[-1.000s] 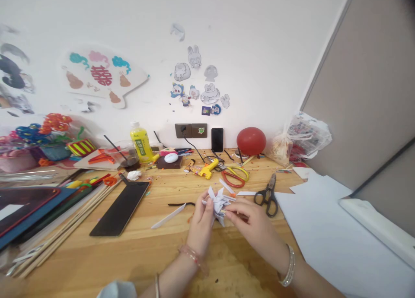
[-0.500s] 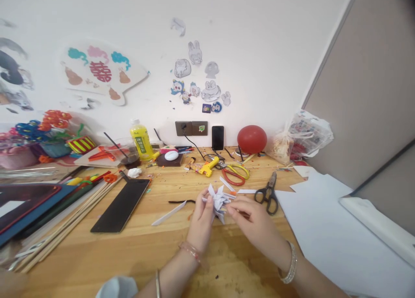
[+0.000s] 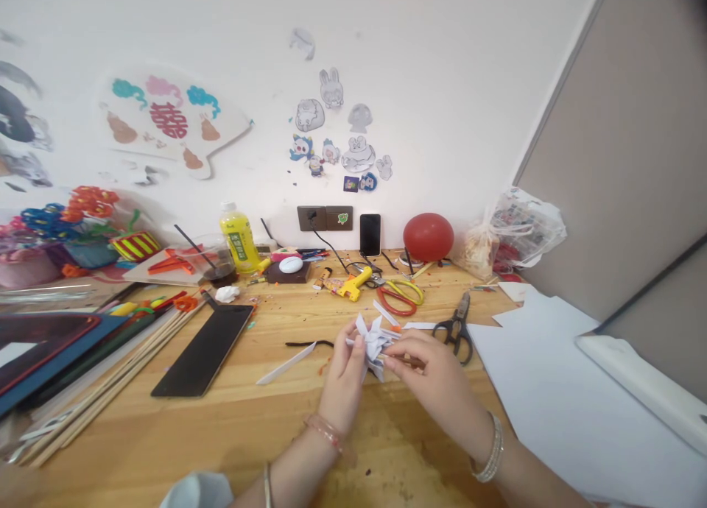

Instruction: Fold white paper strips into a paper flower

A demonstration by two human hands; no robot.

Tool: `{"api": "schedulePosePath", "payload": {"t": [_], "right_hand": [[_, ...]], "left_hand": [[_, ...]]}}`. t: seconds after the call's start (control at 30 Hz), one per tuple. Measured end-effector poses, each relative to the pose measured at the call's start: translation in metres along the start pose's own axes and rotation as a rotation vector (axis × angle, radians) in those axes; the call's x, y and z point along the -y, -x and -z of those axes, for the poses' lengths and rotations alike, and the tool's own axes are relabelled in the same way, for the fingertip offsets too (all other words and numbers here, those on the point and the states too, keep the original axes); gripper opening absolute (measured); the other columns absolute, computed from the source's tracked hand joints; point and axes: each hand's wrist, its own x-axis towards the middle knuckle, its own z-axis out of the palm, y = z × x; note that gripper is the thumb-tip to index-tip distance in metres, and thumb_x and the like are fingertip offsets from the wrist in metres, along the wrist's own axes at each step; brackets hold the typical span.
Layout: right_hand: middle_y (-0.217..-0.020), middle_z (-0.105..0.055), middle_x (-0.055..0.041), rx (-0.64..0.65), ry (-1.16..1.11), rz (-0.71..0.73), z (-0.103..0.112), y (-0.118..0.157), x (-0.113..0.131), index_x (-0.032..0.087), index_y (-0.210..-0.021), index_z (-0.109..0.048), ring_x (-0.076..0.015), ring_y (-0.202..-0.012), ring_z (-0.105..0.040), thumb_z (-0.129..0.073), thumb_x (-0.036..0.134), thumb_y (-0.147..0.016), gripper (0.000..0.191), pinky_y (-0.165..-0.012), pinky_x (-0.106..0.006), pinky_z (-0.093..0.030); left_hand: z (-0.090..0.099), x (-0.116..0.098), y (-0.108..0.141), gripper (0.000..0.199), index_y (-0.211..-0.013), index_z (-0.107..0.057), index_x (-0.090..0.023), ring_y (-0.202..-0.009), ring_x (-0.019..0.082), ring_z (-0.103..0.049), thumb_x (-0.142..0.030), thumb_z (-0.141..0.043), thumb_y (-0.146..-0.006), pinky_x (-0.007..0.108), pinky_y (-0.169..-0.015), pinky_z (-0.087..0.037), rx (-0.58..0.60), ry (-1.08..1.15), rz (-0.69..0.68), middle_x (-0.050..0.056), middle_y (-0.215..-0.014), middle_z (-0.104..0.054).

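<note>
The person's left grip (image 3: 343, 368) pinches a white, many-pointed folded-paper piece (image 3: 375, 339) between thumb and fingers, holding it just above or against the bench (image 3: 276, 442); which of the two cannot be told. The right grip (image 3: 434, 375) is pressed together at the piece's near right side, pinching what looks like a slim tan stick-like piece (image 3: 412, 361) whose tip meets the paper. The step in hand seems to be fine tucking or shaping of the folds. The next move probably calls for a steady left grip and small, light pushes from the right, since thin paper points could crease or tear. A loose flat white paper strip (image 3: 287, 364) lies left of the left grip, and a pair of black-handled metal scissors (image 3: 456, 331) rests just beyond the right grip.
</note>
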Motion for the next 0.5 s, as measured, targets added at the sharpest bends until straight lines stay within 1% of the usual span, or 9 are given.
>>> {"api": "schedulePosePath", "payload": {"t": [0.17, 0.37, 0.5], "right_hand": [[-0.077, -0.063, -0.0015, -0.011, 0.085, 0.026, 0.0022, 0.002, 0.0039, 0.021, -0.071, -0.066, -0.0175, -0.077, -0.057, -0.06, 0.012, -0.074, 0.011, -0.068, -0.028, -0.043], [-0.075, -0.062, -0.0018, 0.0, 0.082, -0.022, -0.0011, -0.0005, 0.0026, 0.019, -0.069, -0.067, -0.0175, -0.076, -0.058, -0.064, 0.011, -0.071, 0.009, -0.068, -0.028, -0.044], [-0.078, -0.064, -0.0024, -0.043, 0.075, 0.067, 0.0018, -0.0002, 0.0025, 0.021, -0.076, -0.068, -0.0183, -0.077, -0.058, -0.061, 0.017, -0.075, 0.008, -0.069, -0.029, -0.044]], "left_hand": [[-0.0006, 0.0019, 0.0001, 0.045, -0.112, -0.053, -0.02, -0.104, 0.021, -0.054, -0.044, -0.058, -0.074, 0.029, -0.089, -0.041, 0.003, -0.028, -0.016, 0.009, -0.111, -0.06], [0.0021, 0.0064, -0.0012, 0.046, -0.115, -0.048, -0.022, -0.109, 0.021, -0.05, -0.046, -0.055, -0.076, 0.032, -0.094, -0.037, 0.048, -0.048, -0.015, 0.009, -0.117, -0.056], [0.0016, 0.0033, -0.0027, 0.048, -0.113, -0.05, -0.021, -0.11, 0.021, -0.049, -0.047, -0.058, -0.073, 0.032, -0.091, -0.039, 0.026, 0.007, 0.016, 0.009, -0.118, -0.055]]}}
